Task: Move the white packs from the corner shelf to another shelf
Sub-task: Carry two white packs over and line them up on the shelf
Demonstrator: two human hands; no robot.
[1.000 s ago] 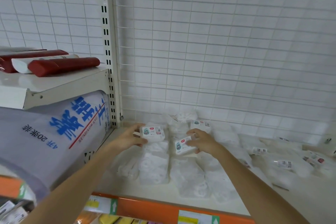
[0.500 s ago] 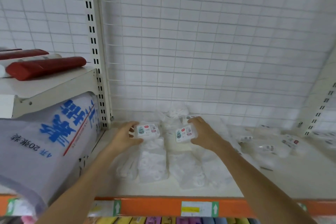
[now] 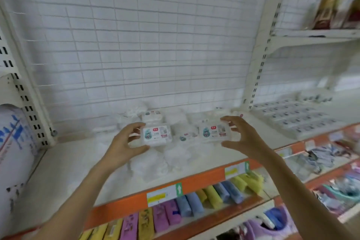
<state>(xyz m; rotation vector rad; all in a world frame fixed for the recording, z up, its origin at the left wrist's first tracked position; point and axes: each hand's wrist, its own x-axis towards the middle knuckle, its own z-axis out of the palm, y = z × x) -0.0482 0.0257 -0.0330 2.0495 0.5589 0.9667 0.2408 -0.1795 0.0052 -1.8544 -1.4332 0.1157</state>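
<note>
My left hand (image 3: 124, 145) grips a small white pack (image 3: 157, 135) with a red and teal label, held above the corner shelf (image 3: 64, 163). A second white pack (image 3: 215, 132) of the same kind is gripped by my right hand (image 3: 243, 136), to the right of the first. Below and behind both lies a heap of several white packs (image 3: 167, 159) on the shelf. To the right, past a slotted upright (image 3: 259, 72), another shelf (image 3: 339, 109) carries neat rows of similar white packs (image 3: 292, 116).
A big white sack with blue print (image 3: 13, 146) stands at the left edge. Coloured rolls (image 3: 196, 202) fill the shelf under the orange rail (image 3: 194, 183). A white wire grid (image 3: 146, 45) backs the shelf. Brown bags (image 3: 335, 4) stand on the upper right shelf.
Both hands have lifted their packs off the heap and moved to the right. The view has swung right, bringing the neighbouring shelf with its rows of packs into sight.
</note>
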